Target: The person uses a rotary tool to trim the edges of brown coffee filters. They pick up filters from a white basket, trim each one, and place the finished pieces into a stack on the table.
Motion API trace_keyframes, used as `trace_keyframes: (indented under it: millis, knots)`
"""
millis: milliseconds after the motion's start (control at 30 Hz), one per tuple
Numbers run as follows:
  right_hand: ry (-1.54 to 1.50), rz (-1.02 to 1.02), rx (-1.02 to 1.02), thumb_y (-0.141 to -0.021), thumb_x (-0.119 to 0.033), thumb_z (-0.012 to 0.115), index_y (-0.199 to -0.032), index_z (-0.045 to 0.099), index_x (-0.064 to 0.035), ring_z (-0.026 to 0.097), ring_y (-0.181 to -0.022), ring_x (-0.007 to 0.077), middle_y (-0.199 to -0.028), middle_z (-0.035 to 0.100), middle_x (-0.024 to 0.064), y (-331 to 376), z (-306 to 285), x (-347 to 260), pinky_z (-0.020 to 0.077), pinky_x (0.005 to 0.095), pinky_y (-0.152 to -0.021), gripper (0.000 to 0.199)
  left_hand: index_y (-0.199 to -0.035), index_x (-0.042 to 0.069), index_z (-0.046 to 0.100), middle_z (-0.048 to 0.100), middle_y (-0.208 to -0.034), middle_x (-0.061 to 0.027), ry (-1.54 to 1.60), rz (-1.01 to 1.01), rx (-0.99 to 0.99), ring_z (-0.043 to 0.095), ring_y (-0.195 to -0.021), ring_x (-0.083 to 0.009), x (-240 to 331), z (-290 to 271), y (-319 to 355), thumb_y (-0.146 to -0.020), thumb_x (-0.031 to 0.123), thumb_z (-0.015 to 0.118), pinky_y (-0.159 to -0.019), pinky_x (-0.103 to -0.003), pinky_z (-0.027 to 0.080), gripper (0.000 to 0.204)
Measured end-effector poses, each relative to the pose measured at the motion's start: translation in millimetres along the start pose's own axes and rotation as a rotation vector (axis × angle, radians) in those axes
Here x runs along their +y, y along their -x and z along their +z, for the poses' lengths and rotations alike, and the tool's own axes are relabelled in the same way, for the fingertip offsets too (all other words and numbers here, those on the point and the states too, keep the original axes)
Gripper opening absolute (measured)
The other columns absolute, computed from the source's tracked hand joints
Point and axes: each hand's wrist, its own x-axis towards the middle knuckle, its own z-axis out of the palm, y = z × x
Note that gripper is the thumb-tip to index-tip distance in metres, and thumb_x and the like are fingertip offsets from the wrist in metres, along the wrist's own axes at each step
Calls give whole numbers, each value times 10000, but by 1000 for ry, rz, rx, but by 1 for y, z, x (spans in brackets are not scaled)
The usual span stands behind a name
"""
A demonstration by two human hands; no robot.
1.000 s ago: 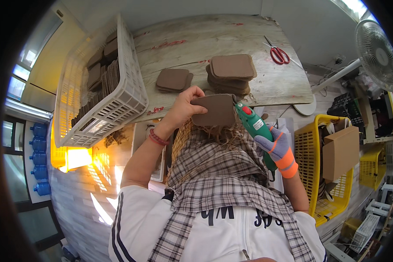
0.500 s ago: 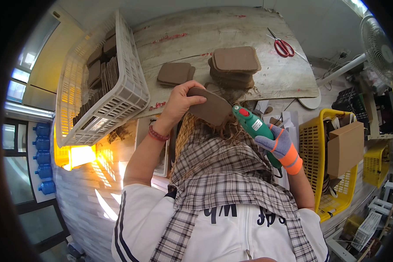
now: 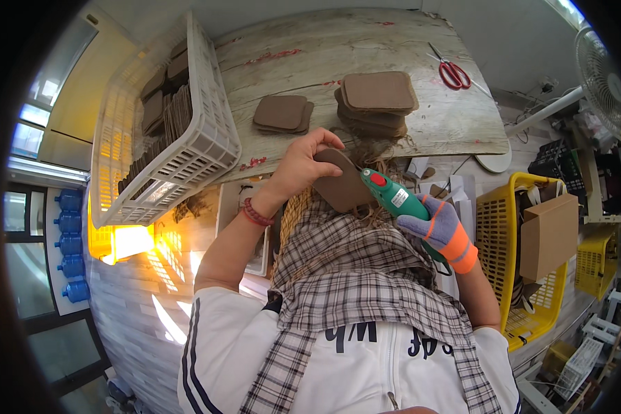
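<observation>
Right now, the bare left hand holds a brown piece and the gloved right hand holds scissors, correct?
No: the head view shows the gloved right hand holding a green tool; the bare left hand does hold a brown piece.

Cannot see all the fingertips of the left hand (image 3: 303,165) behind the brown piece (image 3: 341,191), mid-frame. Cannot make out contact or gap between that piece and the tip of the green power tool (image 3: 397,198): perhaps touching. Cannot see the tool's handle inside the gloved right hand (image 3: 436,228), right of centre. Lose part of the white fan (image 3: 606,81) at the upper right edge. Lose part of the inside of the yellow basket (image 3: 497,238) behind the cardboard box (image 3: 549,238), right.
</observation>
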Motion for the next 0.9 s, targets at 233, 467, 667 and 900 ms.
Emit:
trace_keyframes:
  millis: [233, 467, 667, 900]
  knots:
    - [-71, -15, -40, -780, -281, 747, -996, 606, -6, 508, -563, 38, -684, 587, -1, -10, 8, -4, 403, 198, -496, 377, -1253, 35, 456, 629, -853, -39, -123, -63, -163, 600, -792, -93, 11, 8, 4, -690, -103, 640, -712, -226, 477, 608]
    - [-68, -77, 42, -782, -253, 743, -1023, 596, 1, 529, -626, 42, -740, 603, 11, -22, 8, 19, 425, 198, -546, 380, -1349, 27, 377, 595, -1094, -93, 149, -42, 116, 603, -916, -140, -2, -50, -1, -770, -89, 584, -813, -250, 493, 626]
    - [-68, 8, 94, -794, -277, 726, -1041, 587, 31, 555, -600, 60, -717, 622, 26, -11, -5, 33, 451, 213, -540, 419, -1273, 17, 460, 513, -1238, -158, -75, 86, 682, 510, -1121, -230, -37, -142, -53, -831, 9, 594, -913, -319, 443, 462]
    - [9, -43, 195, -798, -285, 719, -1046, 586, 24, 542, -581, 55, -696, 615, 27, -3, -6, 53, 433, 216, -516, 418, -1201, 51, 572, 377, -1384, -178, -1178, 597, 582, 236, -1338, -346, -1, -49, -100, -800, 315, 649, -1087, -470, 198, 487]
